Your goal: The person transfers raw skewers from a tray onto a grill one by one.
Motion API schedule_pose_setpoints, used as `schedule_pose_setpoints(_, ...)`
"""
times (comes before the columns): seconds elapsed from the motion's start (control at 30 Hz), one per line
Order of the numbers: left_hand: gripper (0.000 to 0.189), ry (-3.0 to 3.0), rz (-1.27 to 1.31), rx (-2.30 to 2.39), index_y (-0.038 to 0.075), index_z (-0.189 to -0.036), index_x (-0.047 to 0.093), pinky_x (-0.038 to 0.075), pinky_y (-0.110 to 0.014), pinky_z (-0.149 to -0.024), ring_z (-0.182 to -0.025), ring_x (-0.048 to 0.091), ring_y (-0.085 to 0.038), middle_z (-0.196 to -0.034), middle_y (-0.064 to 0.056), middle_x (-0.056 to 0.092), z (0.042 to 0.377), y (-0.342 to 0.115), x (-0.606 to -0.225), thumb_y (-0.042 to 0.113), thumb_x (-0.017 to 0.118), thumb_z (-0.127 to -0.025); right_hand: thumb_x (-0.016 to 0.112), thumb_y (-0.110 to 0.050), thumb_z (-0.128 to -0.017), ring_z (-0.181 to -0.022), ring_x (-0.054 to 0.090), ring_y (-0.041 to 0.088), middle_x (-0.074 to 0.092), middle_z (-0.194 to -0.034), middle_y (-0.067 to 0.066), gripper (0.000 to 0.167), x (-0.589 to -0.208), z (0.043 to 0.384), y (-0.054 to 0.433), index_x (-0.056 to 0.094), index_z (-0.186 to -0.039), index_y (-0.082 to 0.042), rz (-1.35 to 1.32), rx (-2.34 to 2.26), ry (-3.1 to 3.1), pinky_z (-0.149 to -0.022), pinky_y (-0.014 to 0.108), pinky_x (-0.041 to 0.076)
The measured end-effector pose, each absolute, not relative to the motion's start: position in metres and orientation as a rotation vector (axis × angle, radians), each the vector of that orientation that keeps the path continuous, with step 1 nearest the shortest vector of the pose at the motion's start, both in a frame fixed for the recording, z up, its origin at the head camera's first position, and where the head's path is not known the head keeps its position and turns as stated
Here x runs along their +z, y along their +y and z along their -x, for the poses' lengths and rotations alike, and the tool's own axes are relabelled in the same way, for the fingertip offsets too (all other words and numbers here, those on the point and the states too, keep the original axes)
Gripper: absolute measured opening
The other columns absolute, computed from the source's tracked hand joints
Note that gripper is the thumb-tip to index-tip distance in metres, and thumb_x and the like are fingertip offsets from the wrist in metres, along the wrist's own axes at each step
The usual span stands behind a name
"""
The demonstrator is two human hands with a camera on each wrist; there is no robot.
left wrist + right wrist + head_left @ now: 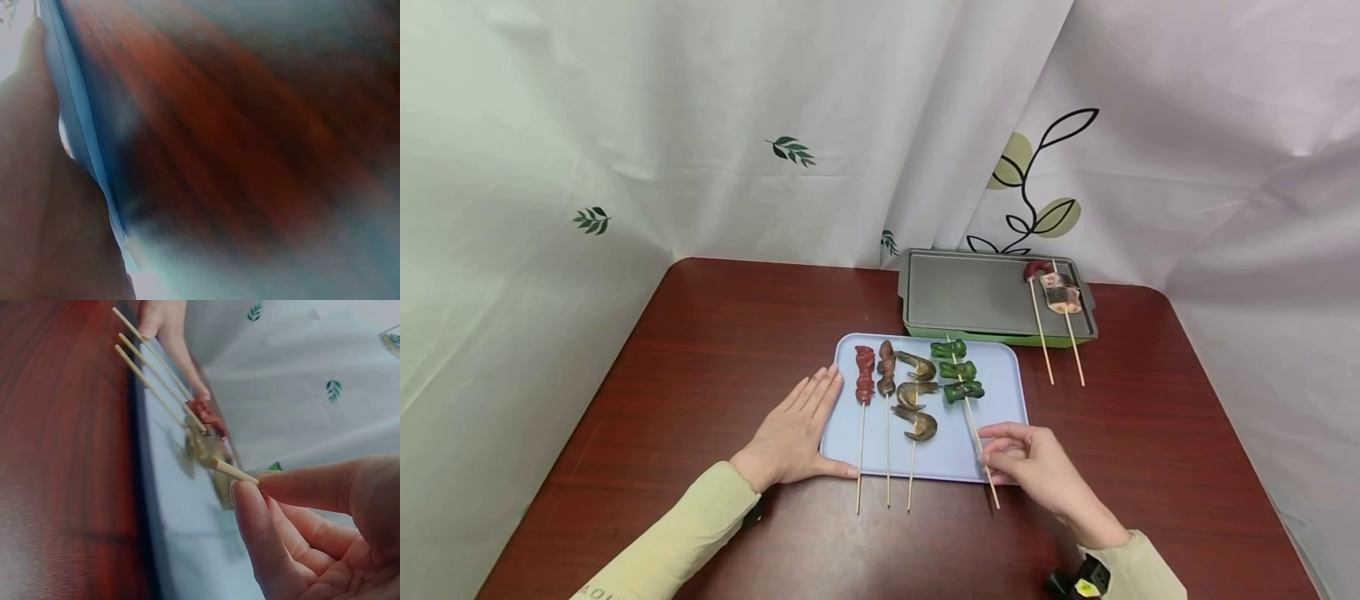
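Observation:
A pale blue tray [1002, 375] holds a red meat skewer [865, 375], a brownish meat skewer [887, 372], a shrimp skewer [917, 427] and a green pepper skewer [964, 391]. My right hand [1037, 467] pinches the pepper skewer's stick between thumb and forefinger near the tray's front right. In the right wrist view, that stick [234, 471] shows at the fingertips, the other fingers curling beneath. Fingers straight and thumb spread, my left hand [793, 432] rests along the tray's left edge. Only a dark, blurred part of that hand [50, 187] appears in the left wrist view.
Behind the tray, at the back right, stands a grey griddle [970, 292] with a green base. On its right side lie a dark red skewer [1037, 268] and a fish skewer [1062, 293], sticks overhanging the front. White curtains [820, 83] surround the reddish-brown table [715, 350].

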State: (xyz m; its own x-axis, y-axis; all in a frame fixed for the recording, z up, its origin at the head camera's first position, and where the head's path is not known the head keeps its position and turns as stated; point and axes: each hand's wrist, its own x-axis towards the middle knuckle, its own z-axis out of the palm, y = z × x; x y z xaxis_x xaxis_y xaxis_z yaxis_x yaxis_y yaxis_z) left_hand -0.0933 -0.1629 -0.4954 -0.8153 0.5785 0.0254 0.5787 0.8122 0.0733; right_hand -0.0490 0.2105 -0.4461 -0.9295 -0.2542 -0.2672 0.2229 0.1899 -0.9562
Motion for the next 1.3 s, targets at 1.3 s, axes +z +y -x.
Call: schedule_pose_setpoints(1.3, 0.135, -3.004, 0.959, -0.115, -0.005, -0.159, 0.022, 0.018, -0.046, -0.122, -0.153, 0.016, -0.034, -0.166, -0.021, 0.017, 0.091, -0.16, -0.487, 0.097, 0.044, -0.073, 0.066, 0.002, -0.095, -0.073, 0.073, 0.011, 0.07, -0.098, 0.023, 0.035, -0.371, 0.138, 0.253, 0.062, -0.129, 0.012, 0.072, -1.709, 2.65, -0.068, 0.034, 0.061)
